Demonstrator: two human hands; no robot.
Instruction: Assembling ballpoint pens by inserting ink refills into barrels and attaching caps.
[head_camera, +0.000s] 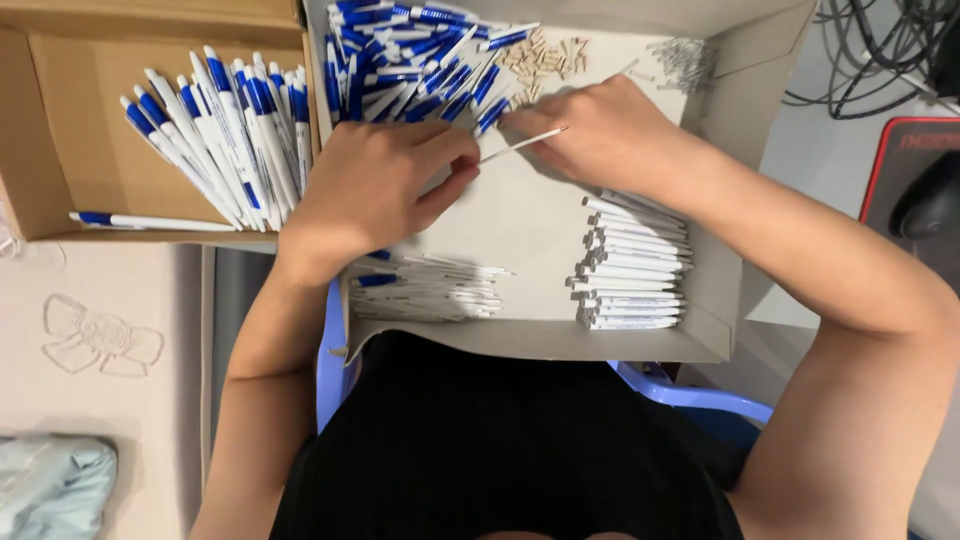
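My left hand (372, 185) and my right hand (590, 135) meet over a shallow grey cardboard tray (530, 215). Between them they hold a thin white pen refill (520, 146), the right hand pinching its far end. Blue pen parts (410, 60) are heaped at the tray's far left. Small beige pieces (545, 58) lie beside them, and thin metal springs (683, 58) at the far right. White pen barrels (632, 265) are stacked at the near right. A bundle of thin white refills (430, 288) lies below my left hand.
A brown cardboard box (60, 150) on the left holds several finished white and blue pens (225, 135). A blue plastic chair (690, 395) shows under the tray. Black cables (880, 50) and a red-edged dark mat (910, 190) are at the right. A pale blue cloth (50, 485) lies bottom left.
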